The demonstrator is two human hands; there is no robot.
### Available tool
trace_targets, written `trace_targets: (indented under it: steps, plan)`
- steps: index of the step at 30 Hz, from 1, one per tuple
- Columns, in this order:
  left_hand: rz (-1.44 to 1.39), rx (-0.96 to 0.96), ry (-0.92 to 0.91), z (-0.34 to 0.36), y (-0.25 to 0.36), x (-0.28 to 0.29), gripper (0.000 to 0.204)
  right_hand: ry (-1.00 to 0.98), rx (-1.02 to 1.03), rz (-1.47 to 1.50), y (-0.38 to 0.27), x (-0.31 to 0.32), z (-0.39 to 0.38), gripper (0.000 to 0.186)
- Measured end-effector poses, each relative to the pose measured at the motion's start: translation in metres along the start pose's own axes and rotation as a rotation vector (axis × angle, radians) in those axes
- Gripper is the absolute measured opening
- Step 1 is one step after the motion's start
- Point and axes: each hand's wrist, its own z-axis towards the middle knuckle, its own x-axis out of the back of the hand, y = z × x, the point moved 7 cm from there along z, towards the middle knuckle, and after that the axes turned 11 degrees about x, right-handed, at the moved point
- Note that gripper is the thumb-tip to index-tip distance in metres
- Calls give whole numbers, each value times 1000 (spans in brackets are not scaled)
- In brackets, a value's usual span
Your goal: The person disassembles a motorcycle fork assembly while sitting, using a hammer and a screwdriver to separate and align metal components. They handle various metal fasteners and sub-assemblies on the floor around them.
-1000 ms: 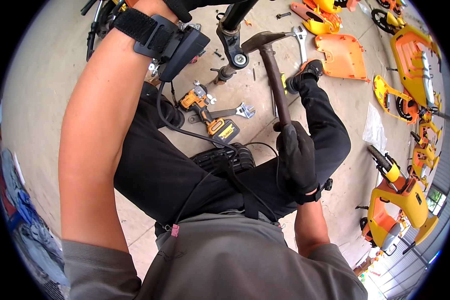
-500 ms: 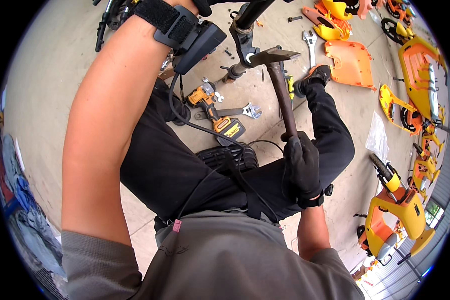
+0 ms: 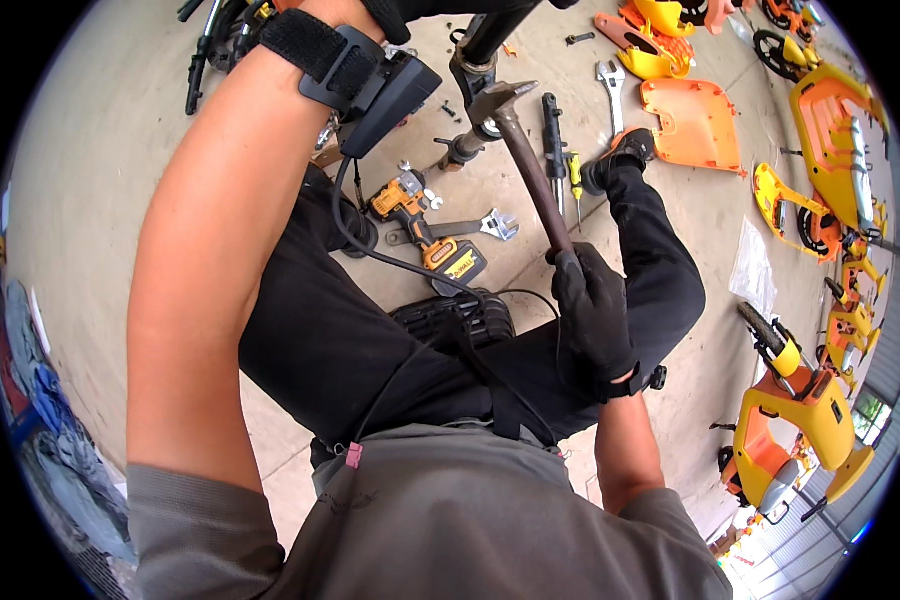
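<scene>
My right hand (image 3: 592,308), in a black glove, is closed round the handle of a hammer (image 3: 536,180). The hammer's steel head overlaps the lower bracket of a black metal tube (image 3: 500,32); whether they touch I cannot tell. My left hand (image 3: 395,18), gloved as well, is at the top edge, mostly cut off, and appears wrapped round the upper tube. A bare metal shaft (image 3: 462,152) continues below the bracket toward the floor. Near it lie a yellow cordless impact wrench (image 3: 422,225) and an adjustable wrench (image 3: 470,228).
On the floor right of the hammer are a black shock absorber (image 3: 554,140), a yellow screwdriver (image 3: 575,172), another adjustable wrench (image 3: 615,95) and an orange panel (image 3: 692,125). Yellow scooters (image 3: 800,420) stand along the right. A cable (image 3: 370,245) hangs across my legs.
The hammer has swung left and slightly up, its head now over the bracket. My right hand moved slightly left and up with it. The shock absorber shows more fully.
</scene>
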Motion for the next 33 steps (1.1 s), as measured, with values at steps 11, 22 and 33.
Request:
trace_targets:
  steps: [11, 22, 33]
  plan:
    - [15, -2, 1, -4, 5, -1, 18, 100, -97, 167, 7, 7, -12, 25]
    - [-12, 61, -30, -3, 8, -4, 17, 101, -105, 162, 17, 11, -12, 26]
    - [57, 32, -13, -6, 8, -1, 16, 78, -211, 234, 17, 4, -15, 26]
